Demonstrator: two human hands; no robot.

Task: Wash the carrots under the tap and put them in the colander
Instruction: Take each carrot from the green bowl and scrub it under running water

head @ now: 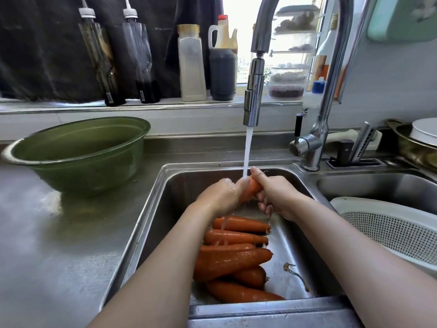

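Water runs from the tap [254,91] onto one carrot [251,189] held over the left sink [293,245]. My left hand [221,196] wraps around its left part and my right hand [275,194] grips its right end, thumb on top. Both hands are wet. Several more carrots [233,259] lie piled on the sink floor below my forearms. The white perforated colander [387,228] sits in the right sink basin, and I see no carrots in the part that shows.
A green bowl [78,152] stands on the steel counter to the left. Bottles and jars line the window ledge behind the tap. The tap's base and handle [307,145] stand between the basins. A knife block and a pan with a white plate sit at far right.
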